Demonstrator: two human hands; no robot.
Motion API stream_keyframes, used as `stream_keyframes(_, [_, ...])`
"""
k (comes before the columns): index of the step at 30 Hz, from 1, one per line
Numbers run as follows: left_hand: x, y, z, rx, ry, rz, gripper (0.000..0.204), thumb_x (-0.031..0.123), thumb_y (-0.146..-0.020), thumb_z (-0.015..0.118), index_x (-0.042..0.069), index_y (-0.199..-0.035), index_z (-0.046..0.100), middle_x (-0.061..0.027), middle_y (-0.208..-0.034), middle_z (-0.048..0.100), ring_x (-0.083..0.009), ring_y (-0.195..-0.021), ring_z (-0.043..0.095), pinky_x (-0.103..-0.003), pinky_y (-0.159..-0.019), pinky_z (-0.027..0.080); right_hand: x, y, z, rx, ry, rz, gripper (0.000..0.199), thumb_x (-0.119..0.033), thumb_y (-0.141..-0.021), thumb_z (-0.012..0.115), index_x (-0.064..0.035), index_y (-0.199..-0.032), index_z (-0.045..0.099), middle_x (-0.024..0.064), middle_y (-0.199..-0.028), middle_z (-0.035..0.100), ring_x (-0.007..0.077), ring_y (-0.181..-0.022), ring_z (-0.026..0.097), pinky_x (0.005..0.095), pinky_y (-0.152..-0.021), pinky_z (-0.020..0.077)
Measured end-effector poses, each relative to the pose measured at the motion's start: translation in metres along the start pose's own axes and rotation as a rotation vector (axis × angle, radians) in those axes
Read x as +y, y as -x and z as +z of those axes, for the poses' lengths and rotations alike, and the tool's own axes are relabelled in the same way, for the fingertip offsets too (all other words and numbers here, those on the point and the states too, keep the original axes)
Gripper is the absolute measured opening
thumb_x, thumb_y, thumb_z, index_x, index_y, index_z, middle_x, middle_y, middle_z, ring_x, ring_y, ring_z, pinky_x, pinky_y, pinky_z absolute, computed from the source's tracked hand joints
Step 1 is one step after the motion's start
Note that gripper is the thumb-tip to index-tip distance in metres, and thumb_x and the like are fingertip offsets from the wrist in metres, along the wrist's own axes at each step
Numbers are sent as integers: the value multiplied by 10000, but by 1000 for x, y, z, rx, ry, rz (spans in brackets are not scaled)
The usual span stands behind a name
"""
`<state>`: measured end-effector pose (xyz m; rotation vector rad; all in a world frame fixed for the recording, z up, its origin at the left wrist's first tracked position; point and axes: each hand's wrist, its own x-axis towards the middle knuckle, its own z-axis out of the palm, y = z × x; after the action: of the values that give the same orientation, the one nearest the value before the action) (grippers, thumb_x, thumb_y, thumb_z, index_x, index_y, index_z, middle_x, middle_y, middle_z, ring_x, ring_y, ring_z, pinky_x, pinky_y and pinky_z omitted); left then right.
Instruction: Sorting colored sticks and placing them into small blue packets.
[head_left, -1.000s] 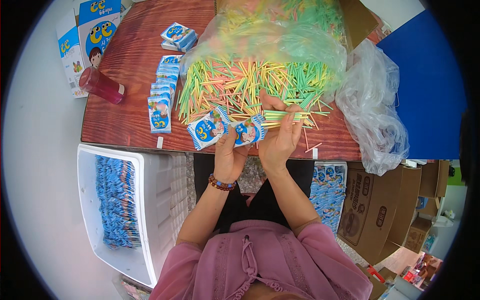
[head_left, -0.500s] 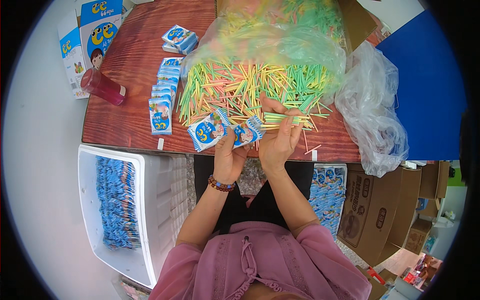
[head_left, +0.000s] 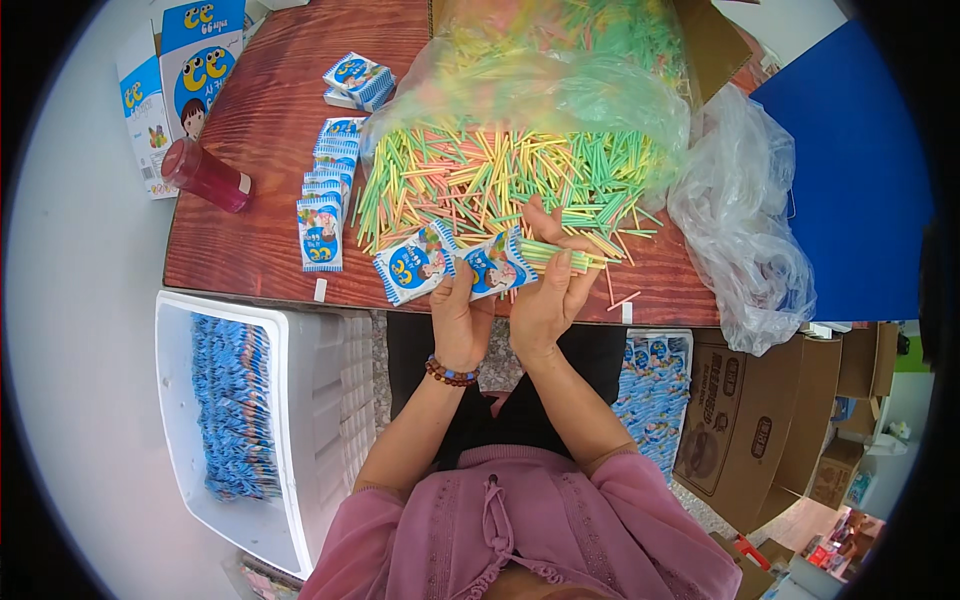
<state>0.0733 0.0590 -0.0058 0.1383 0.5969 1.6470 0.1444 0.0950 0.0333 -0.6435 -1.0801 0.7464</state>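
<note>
Two small blue-and-white packets, an outer one (head_left: 412, 266) and an inner one (head_left: 499, 263), are pinched at their lower edges by my left hand (head_left: 459, 315), over the table's front edge. My right hand (head_left: 549, 300) is closed round a small bundle of yellow and green sticks (head_left: 560, 258). The near ends of that bundle meet the right edge of the inner packet; how far they reach inside is hidden. Behind both hands spreads a heap of pink, yellow and green sticks (head_left: 480, 185) on the table.
Clear plastic bags (head_left: 740, 220) lie at the right. An overlapping row of packets (head_left: 321, 235), a small stack (head_left: 357, 80) and a pink-red jar (head_left: 207, 175) stand left. Below the table are a white crate of packets (head_left: 285, 430) and a cardboard box (head_left: 740, 430).
My right hand has moved slightly left and down with the sticks, closer to the inner packet. That packet now faces up more fully.
</note>
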Motion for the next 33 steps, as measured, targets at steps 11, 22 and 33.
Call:
stream_keyframes(11, [-5,1,-1,58,-25,108,136,136,-956,577,48,-1012,664,-27,-1009,681,-100,-897,633,-285,-823,506,-10,-10,-4,27,38,141,143,-146,-1018,347,-27,-1095,370,279,-1205,579,249,-1211,515,437,-1175,135])
stream_keyframes(22, [-7,5,8,82,-85,166,168,170,-967,570,35,-949,669,-13,-932,677,-73,-828,616,-268,-749,495,-13,-4,-2,41,207,88,109,-148,-1012,350,-59,-1067,383,226,-1180,620,210,-1184,536,468,-1171,76])
stream_keyframes(33, [-11,2,14,92,-59,188,159,143,-973,553,25,-983,660,-19,-965,672,-83,-867,617,-268,-781,502,-6,1,-9,-84,137,140,137,-137,-1014,364,-48,-1114,390,241,-1313,526,322,-1333,387,441,-1130,201])
